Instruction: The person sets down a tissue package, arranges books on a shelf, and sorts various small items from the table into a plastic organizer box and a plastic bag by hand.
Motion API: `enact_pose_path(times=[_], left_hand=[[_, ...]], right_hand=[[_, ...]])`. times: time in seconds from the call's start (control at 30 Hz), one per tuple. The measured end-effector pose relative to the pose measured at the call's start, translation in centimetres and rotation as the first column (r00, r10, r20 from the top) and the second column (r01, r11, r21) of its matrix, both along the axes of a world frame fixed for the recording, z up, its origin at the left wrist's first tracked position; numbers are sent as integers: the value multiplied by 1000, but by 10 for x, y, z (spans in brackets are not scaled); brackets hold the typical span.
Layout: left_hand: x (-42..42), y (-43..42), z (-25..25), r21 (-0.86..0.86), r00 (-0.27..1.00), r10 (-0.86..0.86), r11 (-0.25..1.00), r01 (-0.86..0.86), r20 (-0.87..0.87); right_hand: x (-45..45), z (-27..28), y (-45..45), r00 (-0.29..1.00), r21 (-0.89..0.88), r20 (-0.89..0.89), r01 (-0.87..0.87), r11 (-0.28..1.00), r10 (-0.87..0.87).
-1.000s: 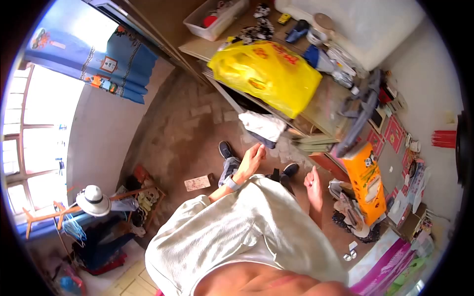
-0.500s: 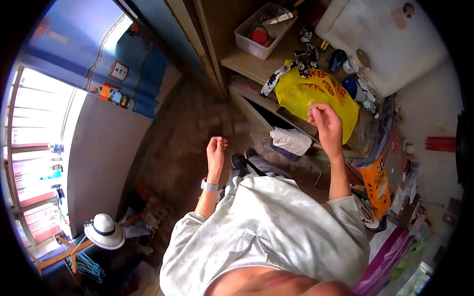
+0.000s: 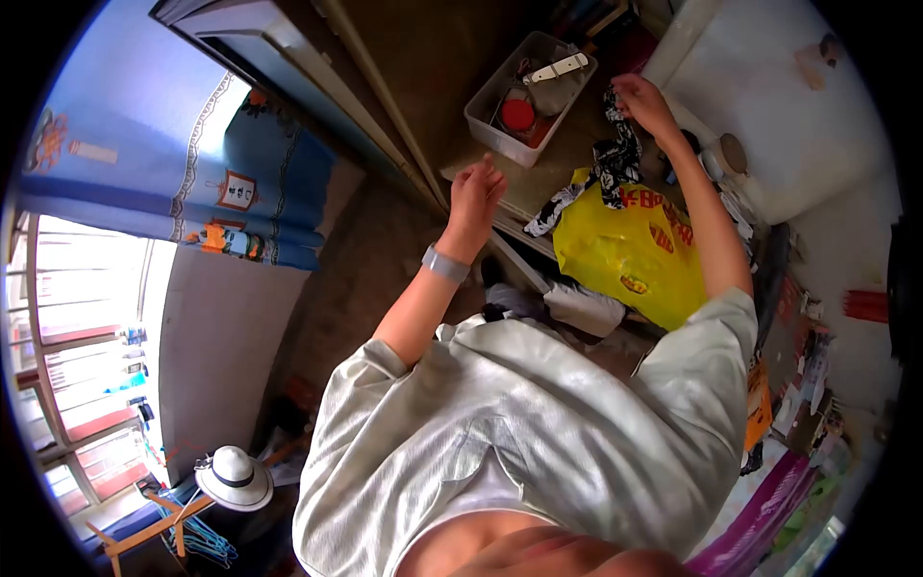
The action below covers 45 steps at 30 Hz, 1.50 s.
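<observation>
My right hand (image 3: 642, 102) is stretched out over the far end of a black-and-white patterned cloth (image 3: 618, 173). Its fingers are bent and loosely apart at that end; whether they touch the fabric is unclear. Below the cloth, a yellow plastic bag (image 3: 625, 250) with red print lies on the shelf edge. My left hand (image 3: 476, 202), with a grey band at the wrist, is raised before the front edge of the shelf. Its fingers are half curled and hold nothing visible. Just beyond it stands a clear plastic bin (image 3: 531, 154) containing a red-lidded jar (image 3: 517, 114) and a white strap (image 3: 560, 68).
A cabinet door frame (image 3: 385, 125) rises on the left of the shelf. A round container (image 3: 726, 154) stands right of the cloth, against a pale panel (image 3: 769, 106). Folded white fabric (image 3: 585, 310) lies under the bag. A white hat (image 3: 234, 478) hangs at lower left.
Both hands have moved up and forward, the right from over the yellow bag to the cloth's far end, the left toward the bin. The view has tilted, so the shelf sits lower in it.
</observation>
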State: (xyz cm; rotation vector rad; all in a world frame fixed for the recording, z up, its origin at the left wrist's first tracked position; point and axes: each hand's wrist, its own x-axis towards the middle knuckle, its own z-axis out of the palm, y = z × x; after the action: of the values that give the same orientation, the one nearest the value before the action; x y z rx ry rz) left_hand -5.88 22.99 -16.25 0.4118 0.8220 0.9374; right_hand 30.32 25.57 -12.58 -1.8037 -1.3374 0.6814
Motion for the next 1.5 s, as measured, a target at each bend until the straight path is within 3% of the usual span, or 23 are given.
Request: enact_pose_path(times=[0.03,0.07,0.13,0.17,0.23,0.37,0.43,0.47,0.53,0.77,0.97,1.03,1.07,1.1,1.17,1.27,1.3,1.33,1.37,1.43,1.47,1.5], left_hand=[[12,12,-1,-6,1000,1,1000,-1,-25],[22,23,-1,-8,999,0,1000,-1,-48],[36,36,-3,-23,998,4,1000,-5,-65],[39,40,-4,-32,997,8,999,-10,-77],[45,46,-10,-29,995,-1,1000,-2,-96],[50,52,-20,-5,993,22,1000,-22,-117],[50,54,-22,0,994,17,1000,-17,-103],[49,53,-24,7,996,17,1000,-16,-89],[46,50,-25,10,995,13,1000,-12,-95],[6,26,-25,-36,993,-88,996,85,-83],[-19,15,-7,-11,992,-109,994,108,-59],[-24,12,-7,-2,991,-84,996,84,-101],[-31,10,-12,103,980,-5,994,26,-201],[-35,8,-14,213,954,88,977,-26,-288],[-34,6,23,374,959,98,927,9,-264],[5,29,90,563,943,-136,773,292,-303],[29,43,118,615,938,-158,719,324,-310],[57,62,138,668,931,-180,654,354,-317],[86,86,143,696,927,-167,619,363,-336],[159,141,147,681,948,-101,673,289,-302],[197,170,143,652,959,-70,719,238,-273],[229,198,135,635,952,-42,737,234,-302]], right_hand=[[13,-18,21,984,17,169,53,998,-56],[22,-26,40,985,12,161,55,998,-56],[34,-45,66,930,-11,355,106,994,-95],[37,-57,75,934,-24,343,109,994,-94],[46,-76,91,945,210,314,23,977,-90],[50,-94,103,969,178,204,100,979,-136],[36,-74,98,972,49,1,235,971,-235],[30,-69,95,970,45,2,243,969,-243],[26,-68,90,947,57,-246,227,972,-207],[-10,-68,68,929,-37,-273,250,968,-250],[-47,-31,48,949,-130,-167,247,960,-267],[-45,-30,47,928,-158,-270,219,963,-256],[-40,-32,48,928,-157,-271,218,963,-254],[-33,-36,52,904,-92,-327,258,962,-274],[-16,-47,64,880,-25,-388,287,958,-274],[22,-61,99,840,119,-444,400,909,-311],[33,-65,113,883,315,-185,470,824,-432],[42,-64,125,819,525,60,461,716,-571],[47,-46,131,821,538,58,454,711,-568],[41,1,138,826,504,-55,508,698,-561],[37,8,150,763,616,-48,530,582,-645],[36,22,156,766,625,-49,524,578,-641]])
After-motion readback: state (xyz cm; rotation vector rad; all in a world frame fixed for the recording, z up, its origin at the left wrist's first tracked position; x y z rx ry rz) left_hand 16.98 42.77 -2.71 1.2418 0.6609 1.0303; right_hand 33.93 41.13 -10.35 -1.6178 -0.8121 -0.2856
